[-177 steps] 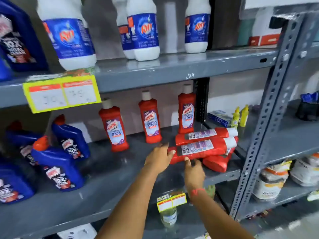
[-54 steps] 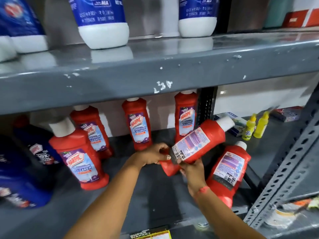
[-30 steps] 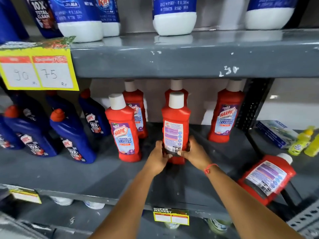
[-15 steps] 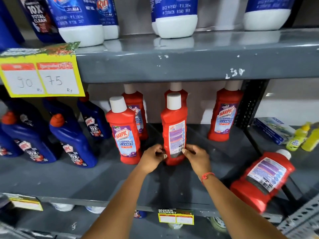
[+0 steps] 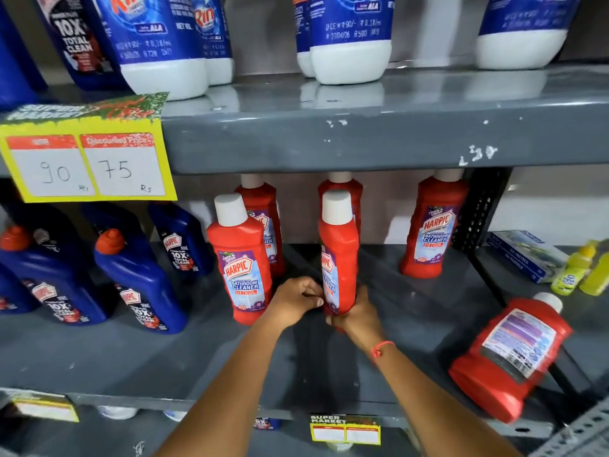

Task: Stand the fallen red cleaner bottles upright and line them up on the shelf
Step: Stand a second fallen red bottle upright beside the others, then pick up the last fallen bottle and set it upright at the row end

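Note:
A red cleaner bottle [image 5: 338, 249] with a white cap stands upright at the middle of the grey shelf [image 5: 164, 361]. My left hand [image 5: 298, 300] and my right hand [image 5: 357, 316] both grip its base, its front label turned partly to the left. Another upright red bottle [image 5: 242, 258] stands just to its left. Behind are two more upright red bottles [image 5: 263, 212] [image 5: 342, 186], and one [image 5: 433, 225] to the right. One red bottle [image 5: 507, 354] lies fallen at the right front, back label up.
Blue cleaner bottles [image 5: 138, 282] fill the shelf's left side. A yellow price tag [image 5: 85, 159] hangs from the upper shelf [image 5: 362, 140], which holds white and blue bottles [image 5: 349, 37]. A blue box [image 5: 524, 252] and small yellow bottles [image 5: 573, 268] sit at the right.
The held bottle has been turned about its upright axis, so the front label now shows at its left instead of the back label. Both hands stay at its base.

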`<state>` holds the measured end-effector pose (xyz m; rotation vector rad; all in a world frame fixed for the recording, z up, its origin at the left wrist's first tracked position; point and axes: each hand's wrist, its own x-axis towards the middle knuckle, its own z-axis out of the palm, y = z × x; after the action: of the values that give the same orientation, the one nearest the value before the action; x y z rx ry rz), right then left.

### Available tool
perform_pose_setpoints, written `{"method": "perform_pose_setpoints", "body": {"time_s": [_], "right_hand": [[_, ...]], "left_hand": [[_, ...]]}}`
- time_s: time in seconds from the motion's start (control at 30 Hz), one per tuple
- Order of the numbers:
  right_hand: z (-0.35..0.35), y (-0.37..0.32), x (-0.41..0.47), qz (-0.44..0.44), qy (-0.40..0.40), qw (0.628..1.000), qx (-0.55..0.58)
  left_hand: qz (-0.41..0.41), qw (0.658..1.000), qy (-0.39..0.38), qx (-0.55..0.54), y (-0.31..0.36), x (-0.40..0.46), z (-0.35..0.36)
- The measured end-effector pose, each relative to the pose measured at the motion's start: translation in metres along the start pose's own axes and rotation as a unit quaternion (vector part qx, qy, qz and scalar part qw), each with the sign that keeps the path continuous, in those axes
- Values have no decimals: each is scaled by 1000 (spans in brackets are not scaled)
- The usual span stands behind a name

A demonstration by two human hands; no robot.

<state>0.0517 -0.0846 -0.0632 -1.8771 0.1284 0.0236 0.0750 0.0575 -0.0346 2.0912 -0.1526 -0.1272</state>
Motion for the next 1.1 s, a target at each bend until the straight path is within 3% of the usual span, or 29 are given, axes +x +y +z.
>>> {"method": "perform_pose_setpoints", "body": {"time_s": [0.2,0.4,0.57,0.67,0.77,0.83,1.03,1.1], "right_hand": [[-23,-3,7,-9,-56,998,5],[-29,-4,13,8,-41,998,43],[-37,-8,9,13,-48,999,4],[-58,-13,-2,-14,49,997,-56],[-93,-14,-24,-33,245,963,-102],[-113,-7,-39,-10,317,944,-93],[-149,33,-81,116,413,902,-51],[-155,44,-91,169,408,896,54]], "left_hand": [[-40,995,-86,-25,-10,6,7],[-35,999,-9,21,-15,6,15],[-41,997,34,54,-15,-8,13],[-69,997,24,-9,-18,-20,13],[-81,986,-143,-32,5,-28,24],[-62,974,-218,-30,29,-24,41],[-25,954,-288,-81,96,-9,129],[-41,937,-339,-71,107,-12,156]]}}
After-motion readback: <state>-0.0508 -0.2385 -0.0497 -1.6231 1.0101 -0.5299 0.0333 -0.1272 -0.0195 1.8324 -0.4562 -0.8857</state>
